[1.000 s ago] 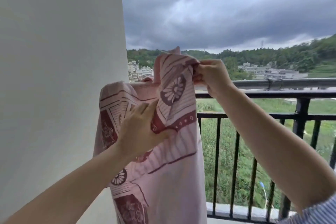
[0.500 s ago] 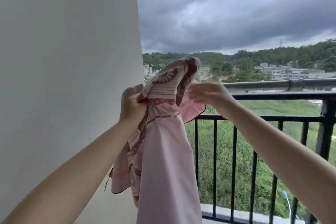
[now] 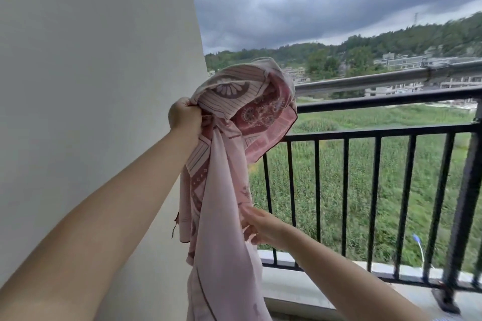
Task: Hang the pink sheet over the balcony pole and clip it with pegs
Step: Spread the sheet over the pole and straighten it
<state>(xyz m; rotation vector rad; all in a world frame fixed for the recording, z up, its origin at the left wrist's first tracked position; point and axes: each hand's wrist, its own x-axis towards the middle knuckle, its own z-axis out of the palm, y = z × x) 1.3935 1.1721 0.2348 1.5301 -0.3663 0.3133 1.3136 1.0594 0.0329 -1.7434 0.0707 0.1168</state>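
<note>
The pink sheet (image 3: pixel 221 190), patterned in dark red with flower motifs, is bunched over the left end of the grey metal pole (image 3: pixel 365 81) beside the wall. My left hand (image 3: pixel 184 114) is fisted on the gathered cloth just below the pole's height. Lower down, my right hand (image 3: pixel 260 227) pinches the right edge of the hanging part. A folded flap of the sheet drapes over the pole and the rail. No pegs are in sight.
A white wall (image 3: pixel 91 86) fills the left side. A black metal railing (image 3: pixel 378 133) with vertical bars runs right from the sheet, with a thick post (image 3: pixel 464 203) at the far right. Beyond it lie green fields, buildings and dark clouds.
My right hand has dropped from the top of the sheet near the pole to the hanging edge lower down. The left hand keeps its grip on the bunched top.
</note>
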